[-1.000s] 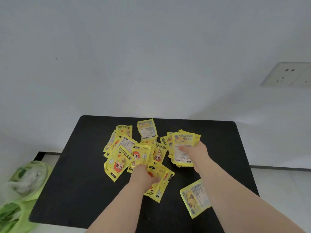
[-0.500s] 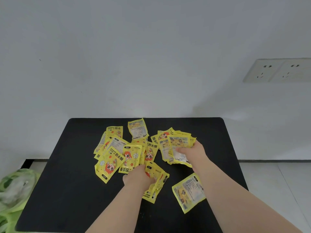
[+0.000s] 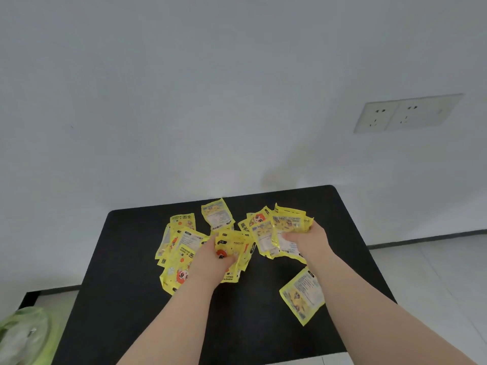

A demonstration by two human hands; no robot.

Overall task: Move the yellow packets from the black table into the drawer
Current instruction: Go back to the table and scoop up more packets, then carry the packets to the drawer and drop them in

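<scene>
Several yellow packets lie scattered on the black table point(image 3: 126, 259). My left hand point(image 3: 210, 259) is closed on a bunch of packets point(image 3: 234, 246) at the middle of the pile. My right hand point(image 3: 308, 239) grips a fanned stack of packets point(image 3: 279, 227), raised a little at the far right of the pile. More packets point(image 3: 181, 243) lie flat to the left, one packet point(image 3: 217, 214) lies at the back, and a single packet point(image 3: 303, 295) lies apart by my right forearm. No drawer is in view.
A white wall stands directly behind the table, with a double socket plate point(image 3: 405, 113) at the upper right. A green and white plastic bag point(image 3: 23, 335) sits on the floor at the lower left. Pale floor tiles point(image 3: 434, 272) show to the right.
Both hands have closed on packets and lifted them slightly; the right-hand stack now stands higher and more fanned. The camera has tilted and shifted, so the table sits lower and skewed.
</scene>
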